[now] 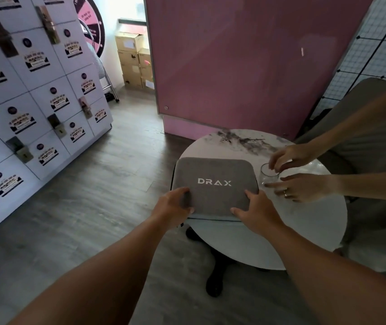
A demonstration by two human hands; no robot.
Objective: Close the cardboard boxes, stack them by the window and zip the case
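A grey fabric case [214, 181] printed DRAX lies flat on the left side of a round white marbled table [246, 245]. My left hand [174, 207] grips its near left corner, thumb along the front edge. My right hand [255, 211] grips the near right corner, fingers on the lid. The lid is down; a thin gap shows along the front edge. Closed cardboard boxes [133, 59] stand stacked on the floor in the far passage under a window sill.
Another person's two hands [293, 174] reach over a clear glass [269, 175] on the table, right of the case. White lockers [35, 102] line the left wall. A pink partition [246, 62] stands behind the table, a chair [370, 127] to the right.
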